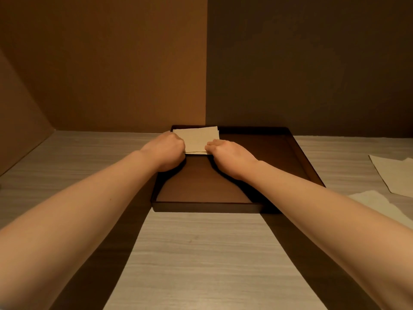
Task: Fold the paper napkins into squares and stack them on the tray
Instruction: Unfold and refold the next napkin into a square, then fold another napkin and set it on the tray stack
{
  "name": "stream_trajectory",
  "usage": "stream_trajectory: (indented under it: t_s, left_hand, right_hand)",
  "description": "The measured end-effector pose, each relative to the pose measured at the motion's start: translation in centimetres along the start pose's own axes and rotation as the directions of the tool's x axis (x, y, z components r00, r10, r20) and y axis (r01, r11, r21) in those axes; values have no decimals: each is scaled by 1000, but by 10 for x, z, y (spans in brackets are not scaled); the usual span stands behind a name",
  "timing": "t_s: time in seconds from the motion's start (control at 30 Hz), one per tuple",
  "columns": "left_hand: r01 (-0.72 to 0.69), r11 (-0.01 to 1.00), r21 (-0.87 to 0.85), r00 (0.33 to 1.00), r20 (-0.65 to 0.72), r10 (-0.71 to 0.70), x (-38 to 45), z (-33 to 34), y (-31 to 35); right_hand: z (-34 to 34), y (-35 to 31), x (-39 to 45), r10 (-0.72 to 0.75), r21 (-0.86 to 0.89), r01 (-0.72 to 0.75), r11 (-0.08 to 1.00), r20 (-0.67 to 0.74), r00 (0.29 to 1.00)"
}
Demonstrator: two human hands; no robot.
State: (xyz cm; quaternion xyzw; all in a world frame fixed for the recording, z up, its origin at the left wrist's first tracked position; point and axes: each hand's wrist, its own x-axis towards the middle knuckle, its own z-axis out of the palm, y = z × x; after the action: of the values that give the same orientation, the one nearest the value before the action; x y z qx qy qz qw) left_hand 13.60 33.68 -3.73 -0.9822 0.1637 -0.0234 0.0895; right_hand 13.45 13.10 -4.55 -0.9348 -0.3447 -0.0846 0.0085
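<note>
A dark brown rectangular tray (297, 153) lies on the table ahead of me. In its far left corner sits a small stack of folded cream napkins (196, 138). My left hand (166, 151) grips the stack's near left corner with curled fingers. My right hand (228, 156) pinches the near right corner, fingers on top of the paper. Both forearms reach over the tray's near rim. The stack's near edge shows at least two layers.
Unfolded cream napkins (393, 173) lie on the table to the right of the tray, and another (377, 203) is partly hidden under my right forearm. Brown walls stand right behind the tray and along the left. The light wood-grain tabletop (196, 253) stretches toward me.
</note>
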Motion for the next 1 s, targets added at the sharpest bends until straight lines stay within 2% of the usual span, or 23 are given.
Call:
stream_trajectory:
  t_s: [0.13,0.27,0.4,0.57,0.73,0.87,1.0]
  left_hand:
    - [8,990,138,1000,21,-11,-2,-5,2]
    - [-2,991,134,999,-32,7,-14,-13,6]
    - [-24,996,80,995,-93,32,-33,-34,20]
    - [-19,991,-130,987,-164,-2,-64,-70,69]
    - [-127,949,-288,973,-222,63,-93,-88,132]
    - [-225,917,-328,941,-316,118,-107,-94,185]
    - [-302,893,-333,922,-339,186,-112,-92,231]
  right_hand:
    - [-9,-2,-8,6,-17,-6,1000,-1,1000]
    - [-25,-5,-20,14,-20,-15,1000,-33,999]
    - [-48,-7,-45,38,-30,-40,999,-50,998]
    - [-81,-7,-101,104,0,-104,995,-72,992]
    - [-103,8,-174,209,45,-206,977,-74,975]
    - [-114,19,-230,291,46,-288,956,-56,955]
    - [-115,30,-275,370,23,-370,929,-22,929]
